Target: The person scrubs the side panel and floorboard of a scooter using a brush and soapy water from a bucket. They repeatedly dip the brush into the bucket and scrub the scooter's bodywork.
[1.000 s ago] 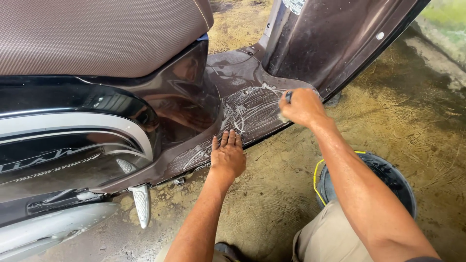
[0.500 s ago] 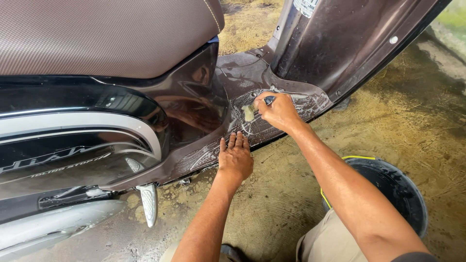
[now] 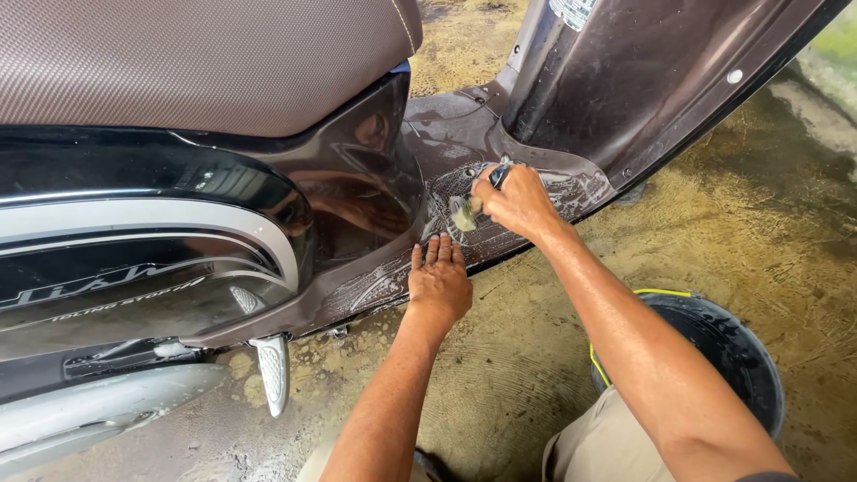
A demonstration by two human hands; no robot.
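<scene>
The scooter (image 3: 223, 205), dark brown with a textured brown seat (image 3: 178, 54), stood on the wet concrete floor (image 3: 714, 232), and its footboard (image 3: 464, 170) carried streaks of white lather. Compared with the view one second earlier, the lathered zone under work had shifted: the right hand (image 3: 516, 201) had travelled from the outer edge of the footboard, near the leg shield (image 3: 643, 80), inward toward the body panel below the seat. This indicated that scrubbing was progressing across the footboard from the outer side to the inner side, with the outer part already covered in suds. The black bucket (image 3: 714, 357) with a yellow rim mark stood on the floor beside the right forearm, and the camera had moved so that more of it showed than before. The left hand (image 3: 439, 281) lay flat, fingers together and extended, on the lower lip of the footboard, in the same bracing position as in both earlier views; its grip was spread and clamped on nothing. The right grip was closed around a small brush (image 3: 466, 212), whose pale bristle end touched the soapy footboard just above the left fingertips. The folded footpeg (image 3: 272, 370) hung below the side panel, untouched.
</scene>
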